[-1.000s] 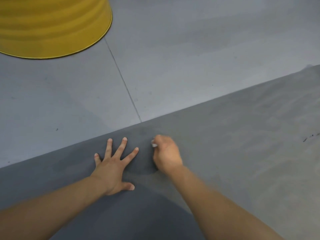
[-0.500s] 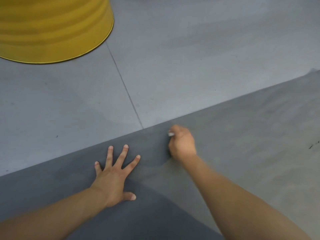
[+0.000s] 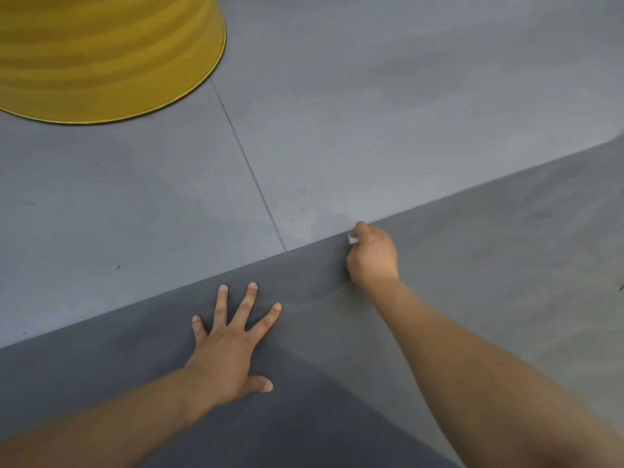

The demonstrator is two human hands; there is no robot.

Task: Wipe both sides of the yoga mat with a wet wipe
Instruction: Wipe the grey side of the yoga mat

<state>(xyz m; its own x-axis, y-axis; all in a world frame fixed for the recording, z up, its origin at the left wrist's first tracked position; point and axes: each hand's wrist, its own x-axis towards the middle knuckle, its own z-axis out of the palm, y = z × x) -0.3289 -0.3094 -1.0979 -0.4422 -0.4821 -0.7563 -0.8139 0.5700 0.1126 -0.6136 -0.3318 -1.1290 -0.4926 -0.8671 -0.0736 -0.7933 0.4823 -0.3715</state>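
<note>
A dark grey yoga mat lies flat on the floor, and its far edge runs diagonally from lower left to upper right. My left hand presses flat on the mat with fingers spread. At the mat's far edge my right hand is closed around a small white wet wipe. Only a corner of the wipe shows past the fingers. A darker, damp-looking patch covers the mat around and below my left hand.
Grey floor tiles with a thin dark seam lie beyond the mat. A large yellow round base stands on the floor at the upper left, well away from the mat.
My right hand has slid with the wipe away from my left hand, up and to the right until it reached the mat's far edge. My left hand has stayed planted.
</note>
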